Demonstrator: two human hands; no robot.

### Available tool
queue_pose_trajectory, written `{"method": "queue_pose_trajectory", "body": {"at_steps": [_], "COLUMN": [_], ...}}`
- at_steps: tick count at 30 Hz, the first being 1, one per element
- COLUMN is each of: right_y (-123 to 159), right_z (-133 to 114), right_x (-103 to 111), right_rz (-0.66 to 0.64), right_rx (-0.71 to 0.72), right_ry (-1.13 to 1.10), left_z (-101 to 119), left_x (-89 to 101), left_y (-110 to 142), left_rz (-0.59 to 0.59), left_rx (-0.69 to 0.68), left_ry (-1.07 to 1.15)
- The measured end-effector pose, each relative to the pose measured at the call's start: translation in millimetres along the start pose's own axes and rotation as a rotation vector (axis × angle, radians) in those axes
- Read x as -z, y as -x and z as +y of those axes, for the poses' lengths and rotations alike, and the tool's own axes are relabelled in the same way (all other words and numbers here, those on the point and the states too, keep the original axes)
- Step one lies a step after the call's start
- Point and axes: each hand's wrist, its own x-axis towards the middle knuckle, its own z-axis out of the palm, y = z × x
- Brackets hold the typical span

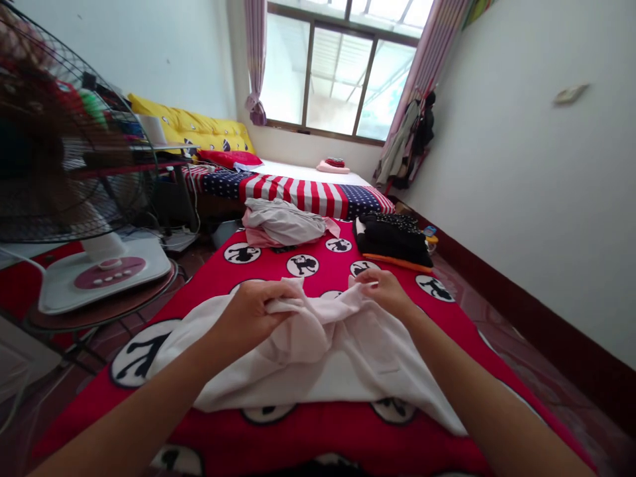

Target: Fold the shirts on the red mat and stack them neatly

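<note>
Taking the white garment [348, 371] as the centre of the dial, with 12 o'clock toward the window [338, 79], the garment lies spread over a red cloth [328, 430] printed with dark figures in white circles. Its far part is lifted and bunched into folds between the person's hands.

The left hand [256, 308], at 10 o'clock, is closed, its fingers curled around a fold of the garment with the thumb laid along the top. The right hand [380, 291], between 1 and 2 o'clock, is nearly closed, pinching the far edge between thumb and fingertips. The two hands are apart, with slack cloth sagging between them.

Beyond, near 12 o'clock, a loose heap of grey and pink clothing [283, 222] rests on the red cloth. At 1 o'clock sits a folded stack of dark clothes [392, 235], with an orange piece [397, 261] at its bottom.

Farther off at 12 o'clock is a bed [298, 192] edged with stripes and stars, bearing a small pink and red pile [334, 165]. A red pillow [231, 159] lies at 11 o'clock. At 10 o'clock, a fan [104, 265] stands on a round stool [144, 301].
</note>
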Motion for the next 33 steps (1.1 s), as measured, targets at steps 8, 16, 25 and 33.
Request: {"method": "queue_pose_trajectory", "body": {"at_steps": [8, 16, 25, 33], "right_y": [32.6, 68.6, 72.7, 98.1], "right_z": [35.9, 35.3, 34.1, 19.5], "right_x": [9.7, 70.2, 57.0, 38.9], "right_rz": [-0.117, -0.777, -0.587, -0.524], "right_rx": [-0.120, -0.312, -0.289, 0.003], "right_ry": [0.228, -0.061, 0.057, 0.389], "left_z": [-20.1, -44.5, -45.0, -39.3], "left_x": [5.0, 9.2, 18.4, 17.8], "left_y": [13.3, 39.5, 55.1, 51.8], "left_rz": [0.113, 0.199, 0.027, 0.060], "left_rx": [0.270, 0.432, 0.386, 0.402], "left_ry": [0.099, 0.282, 0.200, 0.188]}}
